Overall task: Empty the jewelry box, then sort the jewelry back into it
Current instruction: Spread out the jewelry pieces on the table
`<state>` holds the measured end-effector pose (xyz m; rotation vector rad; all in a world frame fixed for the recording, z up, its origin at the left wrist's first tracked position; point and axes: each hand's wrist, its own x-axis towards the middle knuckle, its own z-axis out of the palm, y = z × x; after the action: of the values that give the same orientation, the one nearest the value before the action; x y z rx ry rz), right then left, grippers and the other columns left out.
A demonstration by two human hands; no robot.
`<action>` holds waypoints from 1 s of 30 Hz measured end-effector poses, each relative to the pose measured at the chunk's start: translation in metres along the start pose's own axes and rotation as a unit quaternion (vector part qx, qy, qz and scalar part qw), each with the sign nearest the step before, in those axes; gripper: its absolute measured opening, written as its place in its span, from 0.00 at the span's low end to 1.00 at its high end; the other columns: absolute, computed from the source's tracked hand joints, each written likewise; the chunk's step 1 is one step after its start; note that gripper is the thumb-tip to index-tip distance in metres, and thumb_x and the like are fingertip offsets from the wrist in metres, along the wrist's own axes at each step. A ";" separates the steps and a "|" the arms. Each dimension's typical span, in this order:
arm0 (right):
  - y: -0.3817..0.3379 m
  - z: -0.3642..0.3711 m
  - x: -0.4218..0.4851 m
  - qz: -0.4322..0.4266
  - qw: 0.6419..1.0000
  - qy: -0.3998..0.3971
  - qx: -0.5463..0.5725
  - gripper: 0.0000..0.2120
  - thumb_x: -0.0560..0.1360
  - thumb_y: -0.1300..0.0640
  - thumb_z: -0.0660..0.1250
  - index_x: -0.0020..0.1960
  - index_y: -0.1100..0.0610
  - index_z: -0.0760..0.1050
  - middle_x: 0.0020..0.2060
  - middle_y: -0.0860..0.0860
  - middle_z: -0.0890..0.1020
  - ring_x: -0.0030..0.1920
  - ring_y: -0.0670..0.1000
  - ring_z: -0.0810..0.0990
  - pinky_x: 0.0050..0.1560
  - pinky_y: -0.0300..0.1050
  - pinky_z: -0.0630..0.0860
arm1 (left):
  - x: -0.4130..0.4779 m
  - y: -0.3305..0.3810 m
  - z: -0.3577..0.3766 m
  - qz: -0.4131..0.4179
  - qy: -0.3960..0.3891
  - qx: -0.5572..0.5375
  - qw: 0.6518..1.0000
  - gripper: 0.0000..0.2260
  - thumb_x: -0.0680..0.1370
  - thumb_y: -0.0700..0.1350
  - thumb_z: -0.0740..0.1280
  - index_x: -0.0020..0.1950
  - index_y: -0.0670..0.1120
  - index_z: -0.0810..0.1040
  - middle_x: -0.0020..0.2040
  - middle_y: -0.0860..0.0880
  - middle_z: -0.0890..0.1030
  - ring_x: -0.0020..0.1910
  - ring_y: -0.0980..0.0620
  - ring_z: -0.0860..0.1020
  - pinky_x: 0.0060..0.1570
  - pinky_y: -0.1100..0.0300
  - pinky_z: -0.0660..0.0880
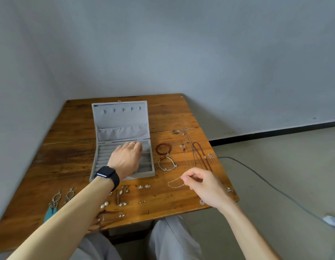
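My left hand (127, 156), with a watch (106, 174) on the wrist, reaches down into the open grey jewelry box (123, 119). Its fingertips dip into the far compartments, and I cannot tell whether they hold anything. Right of the box's near corner, my right hand (206, 186) pinches a thin chain (169, 183) that loops on the table (78, 147). A red bead bracelet (157, 149) and a cord bracelet (163, 158) lie just right of the box, with necklaces (200, 156) farther right and earrings (123, 193) in front.

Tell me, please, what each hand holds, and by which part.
The right hand pinches the thin pale metal chain by its right end. The left hand reaches into the grey velvet jewelry box; whether it holds anything is hidden.
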<state>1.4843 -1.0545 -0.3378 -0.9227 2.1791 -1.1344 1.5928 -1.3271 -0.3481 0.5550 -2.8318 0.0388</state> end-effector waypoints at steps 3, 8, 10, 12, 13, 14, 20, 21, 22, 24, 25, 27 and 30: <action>-0.004 0.005 0.005 0.010 1.000 0.000 0.013 0.04 0.78 0.48 0.67 0.47 0.41 0.81 0.43 0.39 0.84 0.43 0.40 0.82 0.44 0.36 0.75 | -0.012 0.000 -0.018 -0.117 0.048 -0.216 0.968 0.04 0.83 0.46 0.59 0.53 0.47 0.71 0.47 0.48 0.79 0.42 0.47 0.77 0.40 0.51 0.75; -0.014 0.017 0.016 0.017 1.000 0.008 0.015 0.05 0.78 0.51 0.67 0.46 0.44 0.82 0.40 0.40 0.84 0.41 0.40 0.82 0.42 0.37 0.77 | -0.041 -0.003 -0.046 -0.225 0.127 -0.426 0.867 0.04 0.83 0.45 0.61 0.54 0.46 0.74 0.46 0.50 0.81 0.45 0.55 0.80 0.40 0.70 0.72; -0.018 0.022 0.020 0.026 1.000 0.011 0.013 0.05 0.78 0.51 0.67 0.46 0.44 0.82 0.40 0.38 0.84 0.41 0.38 0.82 0.41 0.35 0.75 | -0.054 -0.004 -0.054 -0.239 0.135 -0.461 0.844 0.03 0.83 0.45 0.62 0.53 0.48 0.75 0.44 0.52 0.81 0.43 0.57 0.79 0.41 0.68 0.72; -0.022 0.030 0.024 0.034 0.999 0.014 0.022 0.06 0.78 0.52 0.67 0.47 0.44 0.82 0.40 0.37 0.84 0.41 0.37 0.81 0.39 0.32 0.73 | -0.068 -0.005 -0.059 -0.245 0.134 -0.479 0.832 0.03 0.83 0.45 0.62 0.52 0.50 0.75 0.43 0.52 0.81 0.41 0.58 0.79 0.41 0.69 0.73; -0.025 0.034 0.026 0.039 0.999 0.015 0.025 0.06 0.79 0.51 0.67 0.47 0.44 0.82 0.40 0.37 0.84 0.40 0.37 0.81 0.38 0.32 0.72 | -0.074 -0.005 -0.060 -0.243 0.129 -0.482 0.832 0.03 0.83 0.45 0.63 0.51 0.50 0.76 0.42 0.51 0.81 0.40 0.59 0.79 0.40 0.71 0.73; -0.027 0.038 0.029 0.044 0.998 0.015 0.030 0.06 0.79 0.51 0.67 0.47 0.44 0.82 0.41 0.37 0.84 0.40 0.37 0.81 0.37 0.32 0.72 | -0.079 -0.005 -0.061 -0.241 0.122 -0.482 0.833 0.03 0.82 0.45 0.63 0.51 0.50 0.76 0.42 0.51 0.82 0.40 0.58 0.79 0.39 0.72 0.73; -0.032 0.056 0.040 0.071 0.996 0.039 0.036 0.06 0.78 0.51 0.68 0.46 0.45 0.83 0.39 0.40 0.85 0.39 0.43 0.82 0.38 0.36 0.73 | -0.100 -0.004 -0.060 -0.245 0.101 -0.493 0.829 0.02 0.82 0.46 0.65 0.50 0.50 0.77 0.44 0.49 0.82 0.40 0.52 0.82 0.37 0.70 0.75; -0.029 0.056 0.041 0.076 0.996 0.043 0.023 0.06 0.78 0.51 0.68 0.46 0.45 0.83 0.39 0.41 0.85 0.41 0.44 0.82 0.39 0.37 0.74 | -0.102 -0.004 -0.059 -0.241 0.098 -0.493 0.830 0.02 0.82 0.46 0.65 0.50 0.49 0.77 0.44 0.49 0.82 0.40 0.52 0.82 0.37 0.70 0.75; -0.025 0.055 0.041 0.080 0.996 0.047 0.002 0.06 0.78 0.51 0.67 0.45 0.45 0.82 0.39 0.41 0.85 0.42 0.44 0.82 0.41 0.39 0.75 | -0.104 -0.003 -0.059 -0.236 0.095 -0.491 0.833 0.02 0.82 0.45 0.65 0.50 0.49 0.77 0.44 0.50 0.82 0.40 0.52 0.82 0.37 0.71 0.75; -0.017 0.052 0.039 0.088 0.993 0.065 -0.052 0.06 0.78 0.51 0.67 0.45 0.45 0.82 0.41 0.40 0.84 0.44 0.44 0.82 0.43 0.40 0.76 | -0.106 -0.003 -0.058 -0.227 0.089 -0.485 0.840 0.02 0.82 0.46 0.66 0.50 0.49 0.77 0.44 0.51 0.81 0.40 0.54 0.81 0.36 0.72 0.74; -0.013 0.049 0.039 0.090 0.990 0.075 -0.079 0.06 0.78 0.50 0.66 0.46 0.45 0.82 0.42 0.39 0.84 0.45 0.43 0.82 0.42 0.40 0.76 | -0.107 -0.003 -0.058 -0.224 0.087 -0.482 0.842 0.02 0.82 0.46 0.66 0.50 0.50 0.77 0.44 0.51 0.81 0.39 0.55 0.81 0.36 0.72 0.74; -0.006 0.044 0.038 0.093 0.982 0.089 -0.135 0.06 0.79 0.51 0.66 0.47 0.45 0.82 0.44 0.39 0.84 0.45 0.43 0.80 0.39 0.37 0.74 | -0.107 -0.002 -0.057 -0.220 0.083 -0.479 0.846 0.02 0.81 0.46 0.66 0.50 0.50 0.77 0.45 0.52 0.81 0.39 0.55 0.81 0.37 0.71 0.75; 0.000 0.039 0.037 0.091 0.969 0.108 -0.204 0.06 0.79 0.50 0.65 0.49 0.45 0.82 0.46 0.40 0.84 0.41 0.41 0.77 0.33 0.33 0.68 | -0.105 0.003 -0.057 -0.212 0.079 -0.482 0.847 0.01 0.81 0.46 0.66 0.50 0.50 0.77 0.45 0.52 0.81 0.39 0.55 0.82 0.37 0.70 0.76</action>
<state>1.4875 -1.1023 -0.3631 -0.7651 2.6768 -0.7396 1.6996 -1.2816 -0.3191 0.8199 -2.0907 -1.2589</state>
